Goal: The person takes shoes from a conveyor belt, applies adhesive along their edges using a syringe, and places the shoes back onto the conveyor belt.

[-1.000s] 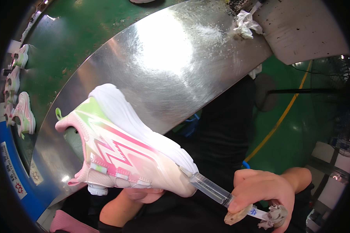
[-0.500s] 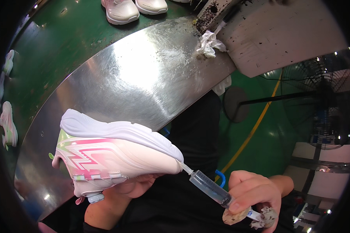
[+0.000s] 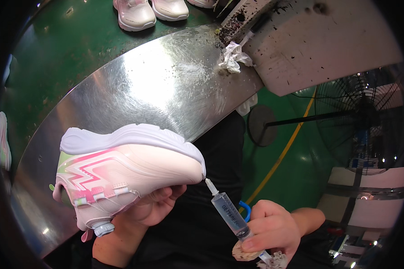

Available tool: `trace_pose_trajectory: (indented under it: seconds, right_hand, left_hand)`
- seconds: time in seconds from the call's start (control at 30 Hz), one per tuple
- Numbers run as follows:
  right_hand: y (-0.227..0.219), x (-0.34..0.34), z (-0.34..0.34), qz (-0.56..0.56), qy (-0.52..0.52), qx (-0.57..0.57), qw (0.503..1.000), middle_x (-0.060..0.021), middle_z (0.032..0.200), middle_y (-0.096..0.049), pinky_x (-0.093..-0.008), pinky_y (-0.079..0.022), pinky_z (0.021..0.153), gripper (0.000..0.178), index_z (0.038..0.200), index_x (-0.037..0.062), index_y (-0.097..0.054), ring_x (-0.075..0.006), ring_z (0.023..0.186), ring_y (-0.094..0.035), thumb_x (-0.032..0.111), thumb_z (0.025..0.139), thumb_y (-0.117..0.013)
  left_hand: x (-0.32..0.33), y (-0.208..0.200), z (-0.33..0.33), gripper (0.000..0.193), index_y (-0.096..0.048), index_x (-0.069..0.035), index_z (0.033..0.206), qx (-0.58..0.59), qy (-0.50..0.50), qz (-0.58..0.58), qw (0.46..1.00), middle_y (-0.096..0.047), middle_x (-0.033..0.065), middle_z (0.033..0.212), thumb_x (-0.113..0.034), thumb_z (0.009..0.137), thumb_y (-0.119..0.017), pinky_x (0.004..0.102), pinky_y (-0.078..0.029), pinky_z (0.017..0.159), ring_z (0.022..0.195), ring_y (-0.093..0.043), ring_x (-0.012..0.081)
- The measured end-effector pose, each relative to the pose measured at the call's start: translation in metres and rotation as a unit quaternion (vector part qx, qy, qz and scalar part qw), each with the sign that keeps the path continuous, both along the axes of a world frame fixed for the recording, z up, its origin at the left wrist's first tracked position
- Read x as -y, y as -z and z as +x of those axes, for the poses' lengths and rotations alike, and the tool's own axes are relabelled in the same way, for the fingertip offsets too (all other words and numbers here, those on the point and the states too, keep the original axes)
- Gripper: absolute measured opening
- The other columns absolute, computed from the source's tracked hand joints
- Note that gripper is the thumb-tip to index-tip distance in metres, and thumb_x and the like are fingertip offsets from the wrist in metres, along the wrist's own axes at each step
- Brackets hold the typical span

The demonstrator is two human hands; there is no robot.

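Observation:
A pink and white sneaker [image 3: 134, 168] is tipped on its side, white sole upward and toe pointing right. From beneath, my left hand [image 3: 155, 208] grips it, partly hidden behind the upper. My right hand [image 3: 271, 231] is closed round the rear of a clear syringe [image 3: 231, 213] with liquid inside. The white nozzle [image 3: 209, 183] touches or nearly touches the toe edge where sole meets upper. Beige wrapping [image 3: 244, 252] and a crumpled greyish wad [image 3: 274, 261] sit around the syringe's back end. A blue hook-shaped piece [image 3: 245, 210] shows beside the barrel.
A shiny metal work plate [image 3: 107, 107] spans the left and middle. Crumpled white tissue [image 3: 233, 58] lies near its far right corner, beside a stained pale panel [image 3: 318, 40]. More sneakers [image 3: 133, 17] stand on the green surface [image 3: 72, 54]. A black fan [image 3: 366, 107] stands at right.
The sneaker has turned slightly, its toe shifting left and up. The syringe has swung steeper and moved left with my right hand, its nozzle staying at the toe.

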State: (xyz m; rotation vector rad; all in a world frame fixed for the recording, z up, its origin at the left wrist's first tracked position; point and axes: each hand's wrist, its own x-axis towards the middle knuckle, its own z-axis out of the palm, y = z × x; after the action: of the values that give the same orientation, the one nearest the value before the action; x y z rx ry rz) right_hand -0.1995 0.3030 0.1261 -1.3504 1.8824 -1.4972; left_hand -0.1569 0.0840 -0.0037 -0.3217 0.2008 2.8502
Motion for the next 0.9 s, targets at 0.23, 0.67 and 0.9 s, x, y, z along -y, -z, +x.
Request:
trace_pose_trajectory:
  seconds: [0.23, 0.67, 0.9]
  right_hand:
    - [0.007, 0.006, 0.004, 0.109, -0.030, -0.120, 0.986, -0.0038, 0.088, -0.066, -0.0318, -0.033, 0.058, 0.064, 0.104, 0.0001, -0.059, -0.0177, 0.065, -0.056, 0.055, 0.073, -0.070]
    - [0.029, 0.020, 0.010, 0.064, 0.052, -0.279, 0.957, -0.0084, 0.081, -0.062, -0.0313, -0.032, 0.053, 0.053, 0.102, 0.0016, -0.062, -0.0187, 0.056, -0.046, 0.048, 0.077, -0.068]
    - [0.043, 0.014, 0.024, 0.094, 0.088, -0.272, 0.954, -0.0042, 0.095, -0.062, -0.0261, -0.031, 0.053, 0.056, 0.106, 0.0146, -0.063, -0.0164, 0.067, -0.039, 0.051, 0.066, -0.077]
  left_hand:
    - [0.001, 0.008, -0.003, 0.054, -0.047, -0.012, 0.130, -0.026, 0.008, 0.027, 0.999, -0.061, 0.0085, 0.117, 0.000, 0.081, -0.067, 0.0314, -0.055, 0.088, 0.109, -0.060, 0.0220]
    - [0.001, -0.004, -0.003, 0.045, -0.046, -0.004, 0.130, -0.030, 0.022, 0.045, 0.998, -0.057, 0.0165, 0.122, -0.009, 0.088, -0.061, 0.0300, -0.056, 0.085, 0.113, -0.057, 0.0280]
    - [0.001, -0.008, -0.003, 0.045, -0.047, -0.004, 0.129, -0.017, 0.017, 0.035, 0.999, -0.058, 0.0149, 0.120, -0.010, 0.087, -0.063, 0.0282, -0.057, 0.082, 0.111, -0.059, 0.0266]
